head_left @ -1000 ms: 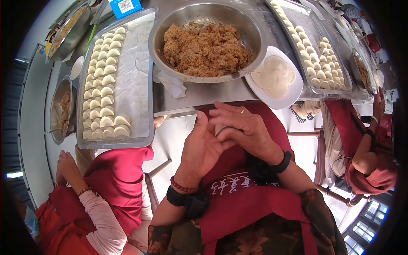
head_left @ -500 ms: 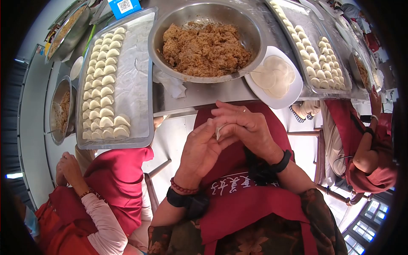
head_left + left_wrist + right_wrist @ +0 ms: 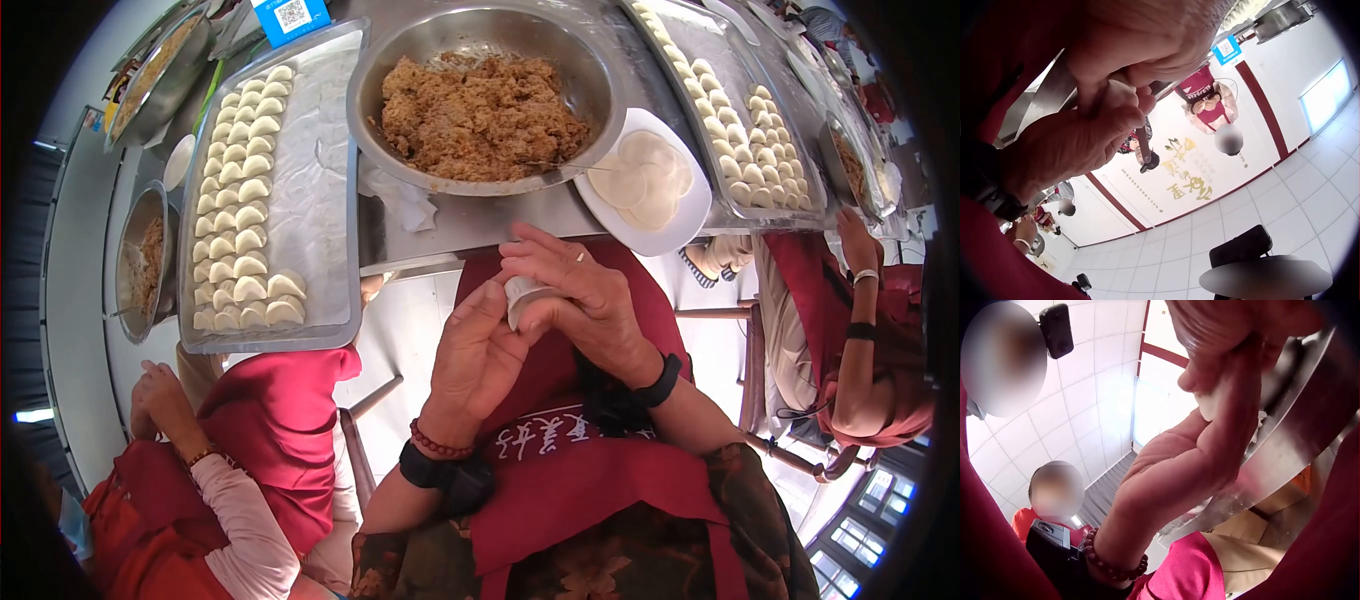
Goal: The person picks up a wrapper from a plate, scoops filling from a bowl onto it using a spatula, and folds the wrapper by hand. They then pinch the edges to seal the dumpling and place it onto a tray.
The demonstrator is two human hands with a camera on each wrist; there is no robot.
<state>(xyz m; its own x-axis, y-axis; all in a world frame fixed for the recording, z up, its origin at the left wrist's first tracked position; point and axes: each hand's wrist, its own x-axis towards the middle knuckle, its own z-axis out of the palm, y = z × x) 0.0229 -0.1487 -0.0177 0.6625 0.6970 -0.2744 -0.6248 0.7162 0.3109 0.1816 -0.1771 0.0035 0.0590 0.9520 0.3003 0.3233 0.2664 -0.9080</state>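
Held between both hands in front of the red apron is a pale folded dough piece [image 3: 525, 296]. My left hand [image 3: 472, 358] has its thumb and fingertips at the piece's left edge. From the other side my right hand [image 3: 590, 308] pinches it, with the fingers arched over. In the left wrist view the dough [image 3: 1119, 95] shows between the left hand [image 3: 1154, 37] above and the right hand [image 3: 1066, 140] below. The right wrist view has only a small bit of dough [image 3: 1209, 406] in sight; the fingers cover most of it.
A metal bowl of brown filling [image 3: 485, 115] stands ahead, with a white plate [image 3: 667, 232] of round wrappers [image 3: 655, 175] at its right. Trays of folded dumplings lie on the left [image 3: 345, 200] and right [image 3: 720, 190]. A crumpled paper [image 3: 405, 205] lies by the bowl. People sit either side.
More of the dough piece shows between the fingers now. The left hand has turned slightly and its thumb is at the dough's edge. At the right, a neighbour's arm has moved.
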